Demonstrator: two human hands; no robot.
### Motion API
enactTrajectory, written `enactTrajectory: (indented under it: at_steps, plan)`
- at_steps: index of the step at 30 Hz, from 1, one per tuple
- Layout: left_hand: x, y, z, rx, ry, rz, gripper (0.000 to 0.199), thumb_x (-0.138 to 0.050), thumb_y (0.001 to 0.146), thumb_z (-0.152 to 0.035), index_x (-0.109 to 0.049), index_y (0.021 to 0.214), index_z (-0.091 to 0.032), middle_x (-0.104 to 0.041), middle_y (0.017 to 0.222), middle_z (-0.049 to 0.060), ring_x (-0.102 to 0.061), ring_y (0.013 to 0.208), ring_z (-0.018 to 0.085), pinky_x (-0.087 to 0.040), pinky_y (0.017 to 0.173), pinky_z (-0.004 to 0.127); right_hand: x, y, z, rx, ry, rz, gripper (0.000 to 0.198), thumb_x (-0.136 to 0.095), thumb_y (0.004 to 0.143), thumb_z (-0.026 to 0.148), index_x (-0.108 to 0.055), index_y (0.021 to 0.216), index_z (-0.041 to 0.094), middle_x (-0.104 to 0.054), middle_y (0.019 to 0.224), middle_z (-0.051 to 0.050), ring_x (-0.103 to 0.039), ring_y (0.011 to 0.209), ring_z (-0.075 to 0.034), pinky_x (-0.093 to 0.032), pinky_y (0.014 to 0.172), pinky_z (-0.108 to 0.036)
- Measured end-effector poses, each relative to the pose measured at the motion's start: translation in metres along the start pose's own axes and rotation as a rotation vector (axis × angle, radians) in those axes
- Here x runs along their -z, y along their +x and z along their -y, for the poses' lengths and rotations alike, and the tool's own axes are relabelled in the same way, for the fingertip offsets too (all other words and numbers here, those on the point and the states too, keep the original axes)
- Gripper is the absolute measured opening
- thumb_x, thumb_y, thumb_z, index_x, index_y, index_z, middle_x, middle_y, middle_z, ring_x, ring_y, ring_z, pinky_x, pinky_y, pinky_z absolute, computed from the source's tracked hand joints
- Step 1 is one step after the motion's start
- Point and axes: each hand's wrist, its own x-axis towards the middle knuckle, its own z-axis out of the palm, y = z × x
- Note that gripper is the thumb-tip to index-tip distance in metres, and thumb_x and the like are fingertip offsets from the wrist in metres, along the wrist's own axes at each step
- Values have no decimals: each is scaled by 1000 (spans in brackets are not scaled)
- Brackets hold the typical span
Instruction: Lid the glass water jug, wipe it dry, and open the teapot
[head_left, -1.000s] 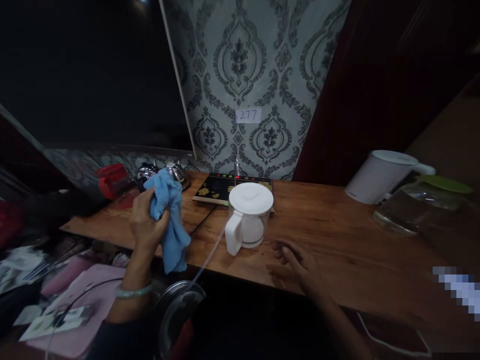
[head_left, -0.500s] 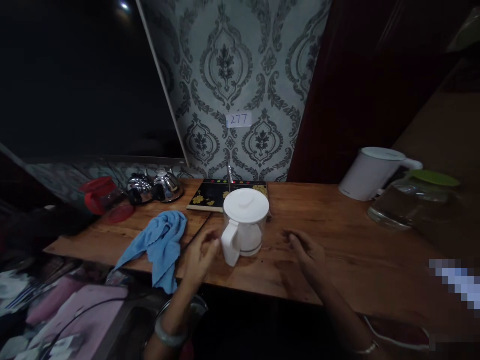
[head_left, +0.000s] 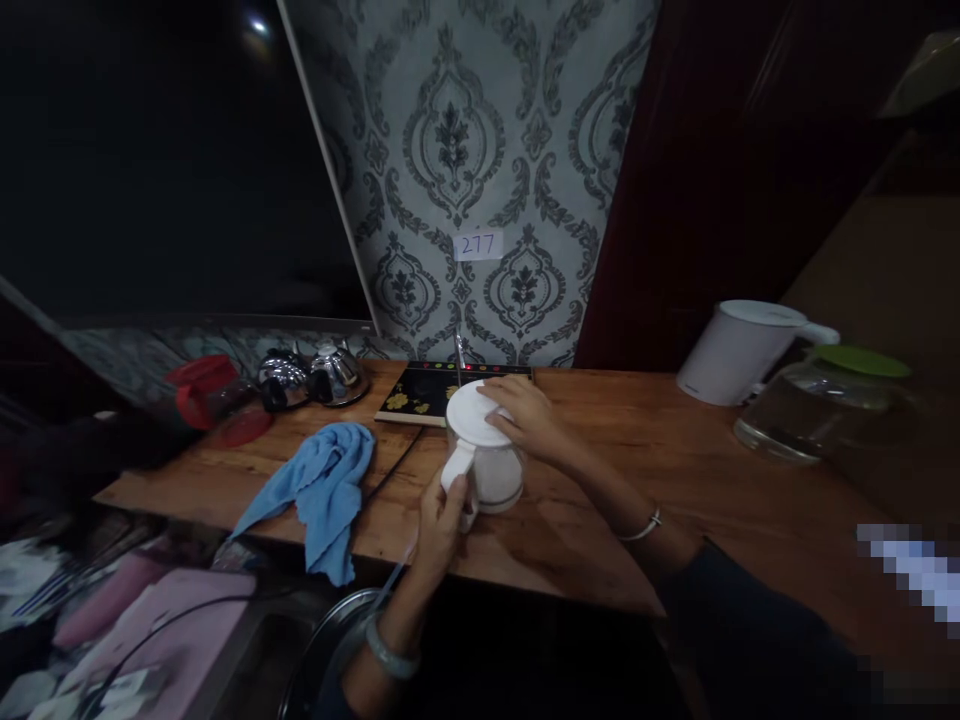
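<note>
Both hands on the small clear jug (head_left: 491,470) w/ the white lid (head_left: 472,412), sitting mid-counter on the wooden table (head_left: 675,470), just in front of the black induction plate (head_left: 427,390). Left hand (head_left: 442,515) has its fingers curled round the white handle (head_left: 456,478), a closed grip near the front edge. Right hand (head_left: 525,415) lies over the lid's right side, fingers spread and bent down on it, pressing or gripping the rim; can't tell which. Looks like the steady-the-jug-and-work-the-lid step: 1 hand anchors, the other is on the cap. Next move prob calls for a firm hold on the handle so the jug doesn't skid or tip, and a straight pull or twist at the lid rather than a yank. Blue cloth (head_left: 322,490) lies crumpled to the left, apart from the jug, draped over the table edge. A dark cord (head_left: 390,470) runs between cloth and jug; worth keeping clear.
</note>
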Motion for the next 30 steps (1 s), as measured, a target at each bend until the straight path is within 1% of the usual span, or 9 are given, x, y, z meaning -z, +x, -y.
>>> enactTrajectory:
  at_steps: [3, 7, 10, 17, 19, 24, 30]
  plan:
    - [-1, -1, 2, -20, -4, 12, 52, -56, 84, -67, -52, 65, -18, -50, 59, -1, -46, 58, 13, -37, 58, 25, -7, 4, -1, -27, -20, 46, 33, -59, 92, 24, -67, 124, 20, -67, 123, -11, -54, 110, -28, -42, 98, -45]
    - [-1, 0, 4, -39, 9, 2, 51, -56, 84, -66, -53, 66, -18, -50, 60, -1, -46, 59, 13, -38, 58, 25, -10, 5, 0, -54, -8, 13, 25, -60, 91, 23, -71, 114, 22, -67, 109, -9, -53, 100, -26, -42, 90, -40]
    - [-1, 0, 5, -31, -3, 1, 51, -56, 84, -66, -54, 67, -18, -50, 60, -1, -47, 58, 13, -38, 57, 25, -10, 5, 0, -65, 9, -2, 23, -61, 90, 21, -73, 110, 21, -65, 104, -9, -52, 98, -26, -42, 89, -40]
    - [-2, -2, 1, -15, -8, -6, 52, -57, 81, -68, -54, 66, -18, -51, 58, -1, -48, 56, 13, -38, 55, 25, -10, 3, 0, -58, 72, -33, 28, -59, 90, 22, -73, 114, 25, -64, 106, -8, -50, 99, -28, -41, 91, -43]
    - [-2, -2, 2, -17, -6, -18, 51, -58, 82, -67, -55, 66, -18, -51, 58, -1, -48, 57, 13, -39, 56, 25, -9, 5, -1, -50, 97, -27, 28, -60, 89, 21, -73, 113, 25, -64, 105, -8, -51, 99, -27, -41, 91, -43]
    - [-2, -1, 3, -44, 11, -18, 48, -57, 84, -64, -56, 69, -18, -51, 59, -1, -48, 58, 13, -39, 58, 25, -4, 10, -6, -43, 164, 8, 26, -61, 88, 19, -75, 110, 23, -66, 104, -9, -53, 99, -26, -41, 91, -41]
    - [0, 0, -1, -25, 22, -10, 49, -57, 83, -64, -55, 67, -18, -52, 59, -1, -49, 58, 14, -39, 58, 26, 4, 6, -13, -44, 268, -39, 27, -59, 90, 27, -75, 111, 23, -68, 107, -8, -57, 101, -26, -42, 91, -41]
